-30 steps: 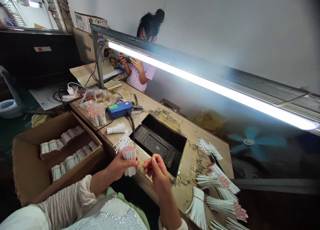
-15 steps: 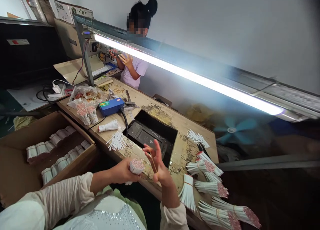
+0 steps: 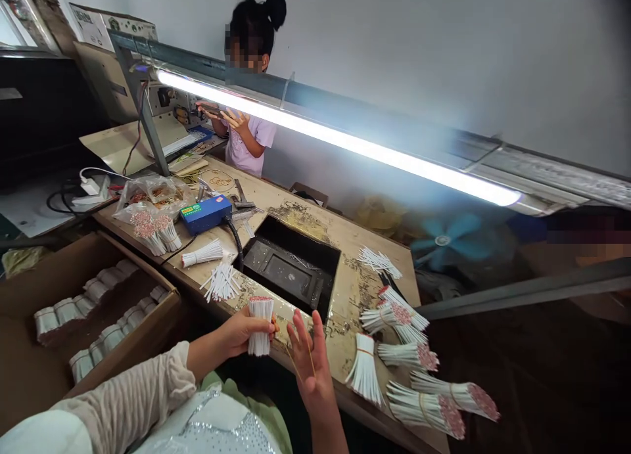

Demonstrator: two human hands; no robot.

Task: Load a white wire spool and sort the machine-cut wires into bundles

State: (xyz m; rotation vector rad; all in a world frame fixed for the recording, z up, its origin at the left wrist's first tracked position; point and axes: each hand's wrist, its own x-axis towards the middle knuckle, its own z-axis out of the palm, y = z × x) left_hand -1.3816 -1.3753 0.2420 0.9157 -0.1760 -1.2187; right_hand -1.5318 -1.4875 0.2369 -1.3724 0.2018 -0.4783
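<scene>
My left hand (image 3: 240, 334) is closed round a bundle of thin white sticks with red ends (image 3: 260, 339), held upright at the table's front edge. Just to the right is my right hand (image 3: 314, 372), palm showing and fingers raised apart. A thin yellowish rubber band (image 3: 310, 354) is held stretched on its fingers, apart from the bundle. Nearest to the hands on the table lie a loose pile of white sticks (image 3: 220, 283) and a bundle lying on its side (image 3: 202, 253). To the right, a banded bundle (image 3: 365, 365) lies fanned out.
A cardboard box (image 3: 148, 322) at the left holds rows of bundles. A blue box (image 3: 206, 212) with a black cable stands behind a dark recess (image 3: 286, 270) in the table. More bundles (image 3: 428, 408) lie at right. A lamp tube (image 3: 340, 135) crosses above. Another person (image 3: 246, 142) stands behind.
My left hand has turned the bundle from red ends facing me to upright. My right hand has opened wider, with the band stretched on it. The view has shifted slightly.
</scene>
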